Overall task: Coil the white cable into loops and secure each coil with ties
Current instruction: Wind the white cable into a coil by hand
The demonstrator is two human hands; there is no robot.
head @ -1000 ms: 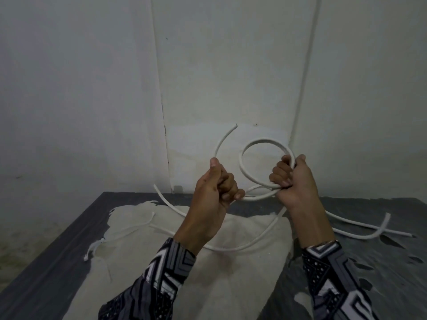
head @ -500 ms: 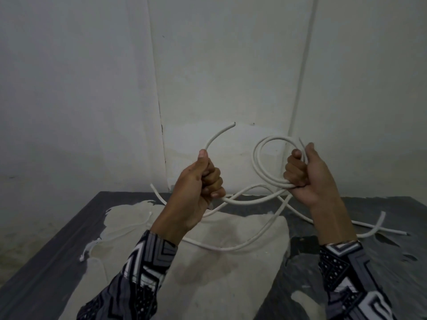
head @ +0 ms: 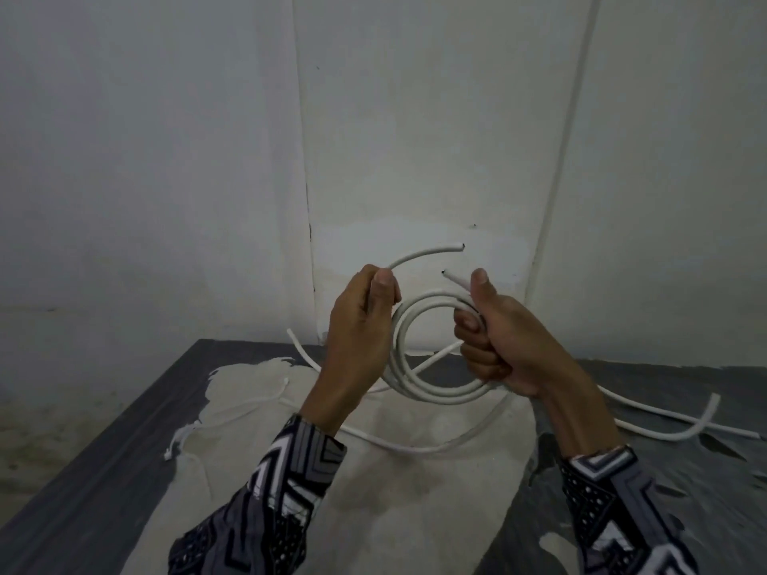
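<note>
At frame centre, the right hand gripped the white cable coil; the left hand pinched its free end. Loops wanted matching before tying.

A coiled cable is held up between both hands: gripped by the right hand, its free end pinched by the left hand above a table.

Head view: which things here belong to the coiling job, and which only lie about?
Job:
- round coil of white cable, in both hands
- left hand
- right hand
- thin white string tie

Lying about:
- loose white cable pieces
- dark grey table with worn pale patch
</note>
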